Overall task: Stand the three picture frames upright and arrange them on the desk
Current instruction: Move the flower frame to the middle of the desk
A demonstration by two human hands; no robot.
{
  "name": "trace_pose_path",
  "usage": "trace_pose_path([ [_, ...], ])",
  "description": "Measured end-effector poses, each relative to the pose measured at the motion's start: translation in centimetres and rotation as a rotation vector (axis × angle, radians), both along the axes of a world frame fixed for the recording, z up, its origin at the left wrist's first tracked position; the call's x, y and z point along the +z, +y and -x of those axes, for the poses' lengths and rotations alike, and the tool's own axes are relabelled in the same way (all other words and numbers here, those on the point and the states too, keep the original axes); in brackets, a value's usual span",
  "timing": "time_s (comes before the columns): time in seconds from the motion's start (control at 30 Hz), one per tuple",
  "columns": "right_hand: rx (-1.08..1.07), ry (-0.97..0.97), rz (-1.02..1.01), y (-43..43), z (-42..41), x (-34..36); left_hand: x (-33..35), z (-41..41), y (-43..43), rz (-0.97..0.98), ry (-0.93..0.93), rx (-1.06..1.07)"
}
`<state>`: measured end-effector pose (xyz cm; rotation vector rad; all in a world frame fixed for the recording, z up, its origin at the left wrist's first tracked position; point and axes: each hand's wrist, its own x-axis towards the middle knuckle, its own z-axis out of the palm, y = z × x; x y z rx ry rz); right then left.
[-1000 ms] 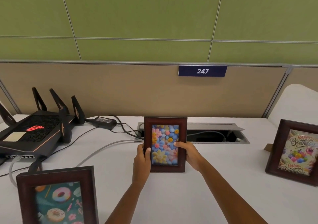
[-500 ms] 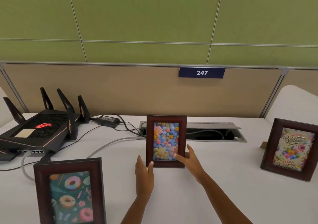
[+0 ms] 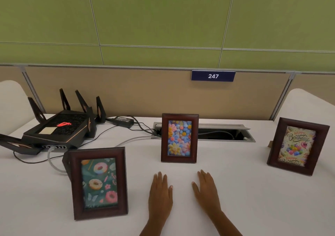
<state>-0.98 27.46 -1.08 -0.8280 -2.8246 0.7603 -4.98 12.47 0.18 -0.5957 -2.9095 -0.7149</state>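
Observation:
Three dark wooden picture frames stand upright on the white desk (image 3: 235, 199). The doughnut frame (image 3: 98, 182) is nearest, at the left. The flower frame (image 3: 179, 138) stands in the middle, further back. The birthday frame (image 3: 297, 146) stands at the right, angled inward. My left hand (image 3: 160, 193) and my right hand (image 3: 206, 190) lie flat on the desk just in front of the flower frame, fingers spread, touching no frame.
A black router (image 3: 58, 129) with upright antennas sits at the back left, with a power brick (image 3: 124, 124) and cables (image 3: 126, 139) trailing to an open cable hatch (image 3: 226, 133) behind the flower frame. A beige partition (image 3: 145, 94) with a "247" sign closes the desk's far edge.
Both hands have let go of the flower frame and drawn back toward me onto the desk. The frame stays standing. The view has shifted right, bringing all three frames fully into sight.

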Motion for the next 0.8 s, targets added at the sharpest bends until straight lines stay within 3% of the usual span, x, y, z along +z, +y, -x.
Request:
trace_pose_path([
  [0.17,0.029,-0.025,-0.180,-2.0,-2.3,-0.5,0.3,-2.2,-1.8,0.161,0.091,-0.090],
  [0.53,0.037,-0.019,-0.188,-5.3,-5.1,-0.5,0.0,-4.1,-4.4,0.190,0.128,-0.076],
  [0.8,0.100,-0.021,-0.192,-5.9,-6.2,-0.2,0.5,-5.8,-5.7,0.104,-0.073,-0.173],
])
